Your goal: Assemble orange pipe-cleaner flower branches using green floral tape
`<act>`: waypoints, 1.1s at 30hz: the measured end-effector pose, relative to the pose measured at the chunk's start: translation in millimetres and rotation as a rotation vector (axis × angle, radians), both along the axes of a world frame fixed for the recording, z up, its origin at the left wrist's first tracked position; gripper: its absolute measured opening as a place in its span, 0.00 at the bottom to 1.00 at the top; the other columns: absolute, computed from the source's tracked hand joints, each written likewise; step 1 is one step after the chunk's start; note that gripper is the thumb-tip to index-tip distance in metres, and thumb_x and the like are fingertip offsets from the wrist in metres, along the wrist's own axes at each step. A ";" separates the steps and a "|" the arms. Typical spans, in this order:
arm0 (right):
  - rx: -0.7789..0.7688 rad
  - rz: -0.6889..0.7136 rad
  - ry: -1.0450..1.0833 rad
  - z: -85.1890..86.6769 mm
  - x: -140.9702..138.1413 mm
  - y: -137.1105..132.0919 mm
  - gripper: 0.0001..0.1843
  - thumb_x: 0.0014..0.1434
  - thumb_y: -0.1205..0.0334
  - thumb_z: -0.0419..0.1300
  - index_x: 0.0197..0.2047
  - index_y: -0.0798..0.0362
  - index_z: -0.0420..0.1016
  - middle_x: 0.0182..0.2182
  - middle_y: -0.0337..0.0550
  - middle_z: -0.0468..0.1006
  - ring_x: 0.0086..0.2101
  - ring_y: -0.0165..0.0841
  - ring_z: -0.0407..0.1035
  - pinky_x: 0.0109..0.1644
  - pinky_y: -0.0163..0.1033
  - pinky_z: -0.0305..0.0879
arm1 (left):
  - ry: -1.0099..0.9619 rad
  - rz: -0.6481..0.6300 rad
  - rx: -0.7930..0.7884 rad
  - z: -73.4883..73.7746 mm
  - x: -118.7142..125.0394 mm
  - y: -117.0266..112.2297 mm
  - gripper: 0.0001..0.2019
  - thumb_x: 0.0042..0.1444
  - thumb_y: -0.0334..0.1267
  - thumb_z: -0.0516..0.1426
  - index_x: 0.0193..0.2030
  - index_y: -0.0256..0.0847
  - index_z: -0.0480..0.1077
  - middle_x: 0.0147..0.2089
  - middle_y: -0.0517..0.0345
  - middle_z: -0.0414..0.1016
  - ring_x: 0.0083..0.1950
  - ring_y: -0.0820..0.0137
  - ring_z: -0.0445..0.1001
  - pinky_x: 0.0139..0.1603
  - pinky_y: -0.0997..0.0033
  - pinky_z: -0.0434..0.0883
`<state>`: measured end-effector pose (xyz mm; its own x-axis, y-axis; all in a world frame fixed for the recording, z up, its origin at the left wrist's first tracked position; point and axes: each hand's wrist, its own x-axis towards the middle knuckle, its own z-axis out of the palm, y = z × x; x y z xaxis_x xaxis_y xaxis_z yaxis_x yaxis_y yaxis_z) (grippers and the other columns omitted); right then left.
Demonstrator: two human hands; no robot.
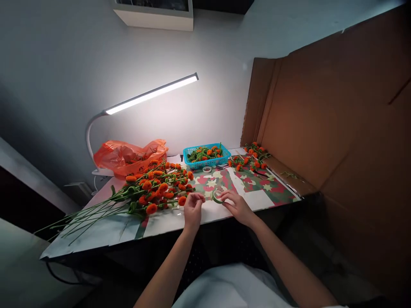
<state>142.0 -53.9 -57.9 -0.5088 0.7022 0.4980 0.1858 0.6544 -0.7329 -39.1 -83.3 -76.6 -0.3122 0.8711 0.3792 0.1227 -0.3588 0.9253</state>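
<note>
My right hand (236, 205) pinches a roll of green tape (217, 196) over the patterned table cover (257, 188). My left hand (193, 208) is curled just left of it, fingertips pinched together beside an orange flower head (182, 200); whether it grips the tape end or a stem is too small to tell. A big pile of orange artificial flowers on long green stems (150, 188) lies to the left of both hands.
A blue basket of flower pieces (206, 155) stands at the back, a small tape roll (207, 169) before it. An orange plastic bag (128, 156) sits under a lit desk lamp (150, 94). More flowers (253, 157) lie beside a cardboard wall (337, 128).
</note>
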 end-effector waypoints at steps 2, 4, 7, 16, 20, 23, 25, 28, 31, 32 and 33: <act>-0.023 0.021 0.068 -4.7 -8.9 -2.8 0.06 0.58 0.68 0.53 0.37 0.50 0.69 0.44 0.46 0.72 0.48 0.36 0.66 0.54 0.44 0.58 | -0.004 -0.043 -0.005 -0.5 -5.8 5.7 0.09 0.52 0.41 0.54 0.38 0.42 0.69 0.42 0.54 0.72 0.43 0.67 0.72 0.42 0.67 0.71; -0.050 0.020 0.107 -9.7 -17.1 -0.3 0.05 0.56 0.68 0.54 0.36 0.51 0.69 0.46 0.46 0.71 0.50 0.37 0.64 0.56 0.46 0.56 | 0.005 -0.121 -0.019 1.0 -9.6 10.2 0.14 0.50 0.44 0.57 0.42 0.42 0.71 0.45 0.52 0.73 0.42 0.66 0.73 0.39 0.68 0.73; -0.155 0.024 0.152 -16.0 -28.0 7.5 0.03 0.54 0.66 0.55 0.33 0.52 0.68 0.48 0.46 0.70 0.51 0.38 0.63 0.51 0.44 0.59 | 0.007 -0.186 -0.036 2.6 -11.7 13.1 0.18 0.51 0.49 0.56 0.43 0.40 0.73 0.40 0.51 0.75 0.38 0.66 0.74 0.33 0.69 0.74; -0.235 0.037 0.221 -27.1 -38.7 19.0 0.03 0.46 0.69 0.53 0.25 0.53 0.66 0.39 0.43 0.72 0.43 0.38 0.66 0.48 0.42 0.59 | 0.127 -0.208 0.021 -5.2 -14.2 13.2 0.11 0.48 0.44 0.60 0.34 0.39 0.75 0.49 0.47 0.71 0.45 0.63 0.72 0.36 0.69 0.72; -0.322 0.029 0.271 -29.3 -35.0 23.7 0.03 0.44 0.67 0.52 0.25 0.53 0.66 0.38 0.43 0.73 0.43 0.38 0.66 0.46 0.42 0.59 | 0.217 -0.212 0.037 -1.8 -13.0 10.6 0.07 0.48 0.41 0.60 0.31 0.42 0.77 0.47 0.49 0.68 0.53 0.61 0.67 0.37 0.70 0.71; -0.381 0.024 0.317 -29.6 -32.4 26.7 0.05 0.44 0.67 0.51 0.27 0.52 0.67 0.40 0.43 0.73 0.44 0.37 0.65 0.46 0.41 0.60 | 0.271 -0.228 0.042 0.0 -10.8 8.9 0.08 0.49 0.42 0.59 0.32 0.43 0.77 0.48 0.49 0.65 0.53 0.60 0.66 0.33 0.72 0.71; -0.411 0.024 0.342 -29.3 -30.9 27.5 0.07 0.44 0.66 0.51 0.28 0.52 0.68 0.40 0.42 0.74 0.45 0.37 0.65 0.46 0.40 0.59 | 0.292 -0.239 0.045 0.5 -9.6 8.0 0.08 0.49 0.43 0.59 0.33 0.43 0.77 0.48 0.49 0.64 0.52 0.61 0.66 0.31 0.73 0.70; -0.463 0.034 0.343 -28.7 -30.0 27.5 0.07 0.44 0.66 0.51 0.28 0.52 0.69 0.38 0.41 0.74 0.37 0.33 0.66 0.38 0.37 0.60 | 0.295 -0.238 0.051 0.2 -9.0 7.4 0.09 0.50 0.43 0.59 0.33 0.42 0.76 0.49 0.49 0.64 0.49 0.63 0.67 0.33 0.73 0.70; -0.508 0.060 0.310 -28.5 -30.6 26.9 0.05 0.41 0.65 0.52 0.25 0.53 0.67 0.32 0.38 0.72 0.25 0.28 0.61 0.29 0.34 0.56 | 0.268 -0.219 0.047 -1.1 -9.6 8.3 0.11 0.53 0.44 0.57 0.40 0.42 0.72 0.49 0.50 0.66 0.44 0.67 0.70 0.34 0.73 0.69; -0.515 0.070 0.299 -28.6 -30.9 26.7 0.05 0.41 0.66 0.52 0.24 0.53 0.67 0.30 0.37 0.72 0.24 0.27 0.59 0.28 0.33 0.55 | 0.260 -0.213 0.041 -1.7 -9.9 8.9 0.13 0.53 0.44 0.56 0.43 0.42 0.71 0.49 0.50 0.67 0.42 0.68 0.70 0.34 0.73 0.69; -0.516 0.079 0.291 -28.7 -31.1 26.7 0.04 0.41 0.66 0.53 0.24 0.54 0.67 0.28 0.37 0.71 0.23 0.26 0.58 0.28 0.33 0.54 | 0.255 -0.210 0.035 -2.3 -10.2 9.7 0.14 0.54 0.45 0.56 0.45 0.42 0.70 0.49 0.50 0.68 0.40 0.69 0.71 0.34 0.73 0.69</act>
<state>110.9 -27.3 -86.5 -0.4636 0.8560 0.2290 -0.1049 0.2036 -0.9734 -49.3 -73.7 -78.9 -0.0186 0.8916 0.4525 0.2689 -0.4314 0.8611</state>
